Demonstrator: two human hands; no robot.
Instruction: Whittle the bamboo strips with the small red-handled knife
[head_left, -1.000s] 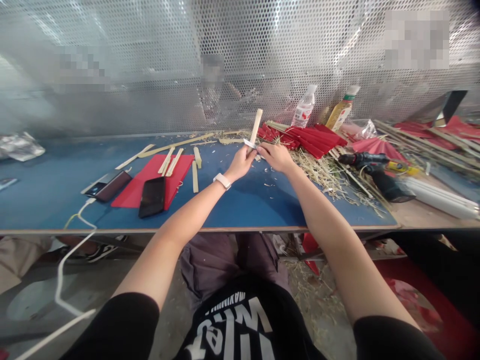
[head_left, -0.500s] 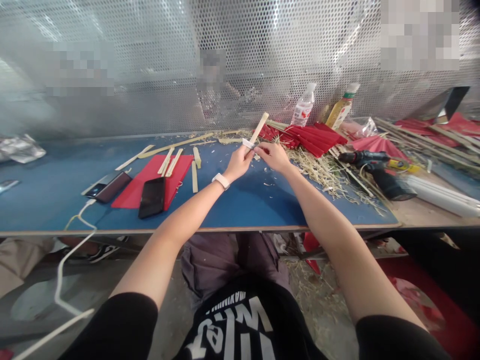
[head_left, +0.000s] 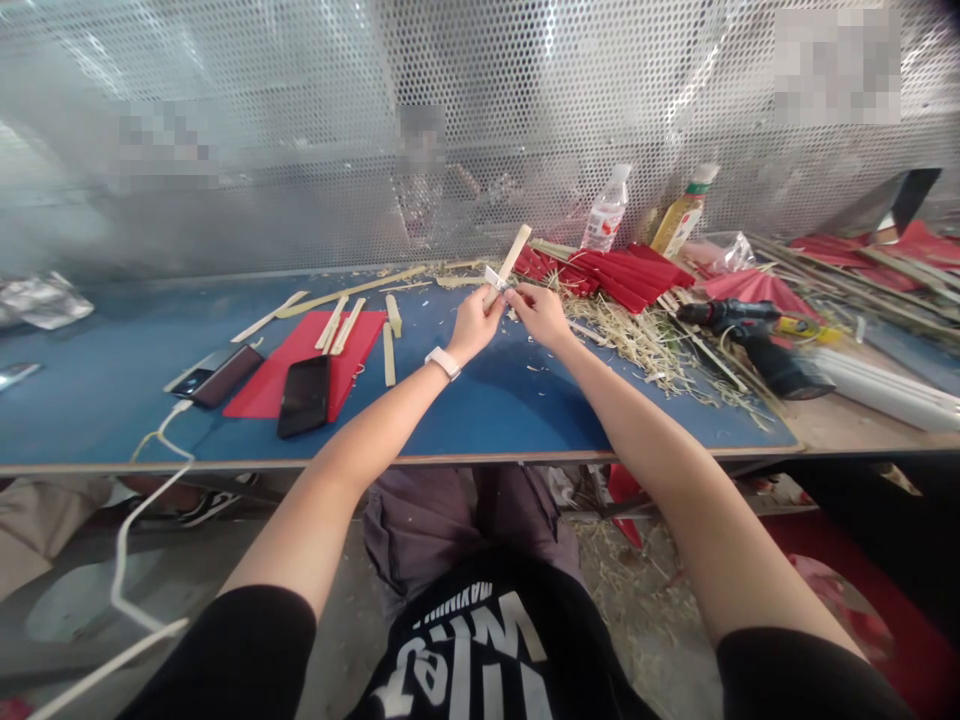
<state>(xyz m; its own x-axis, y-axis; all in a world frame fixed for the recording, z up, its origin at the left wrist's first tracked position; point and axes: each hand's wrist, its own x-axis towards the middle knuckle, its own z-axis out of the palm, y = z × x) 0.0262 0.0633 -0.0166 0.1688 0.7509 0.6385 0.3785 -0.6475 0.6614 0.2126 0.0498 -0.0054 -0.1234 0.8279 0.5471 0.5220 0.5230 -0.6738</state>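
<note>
My left hand (head_left: 475, 326) is closed around the lower end of a pale bamboo strip (head_left: 516, 252), which points up and to the right over the table. The fingers of my right hand (head_left: 541, 310) pinch a small thin silvery-white piece (head_left: 493, 277) that lies across the strip. It looks like a blade, but it is too small to be sure. Both hands meet over the blue tabletop (head_left: 517, 410). Left of them, short bamboo strips (head_left: 389, 353) lie loose, and several more rest on a red folder (head_left: 259, 385) beside a black phone (head_left: 304, 395).
Bamboo shavings (head_left: 637, 335) and pleated red fans (head_left: 619, 277) lie to the right, near a cordless drill (head_left: 765, 340). A water bottle (head_left: 606, 212) and a yellow drink bottle (head_left: 684, 215) stand against the perforated metal panel (head_left: 300, 150). A white cable (head_left: 124, 540) hangs off the front edge.
The bamboo strip first tilted further right, then shifted slightly left and down toward me. The small silvery-white piece turned against it, and my right hand moved slightly left. Both hands keep their grip.
</note>
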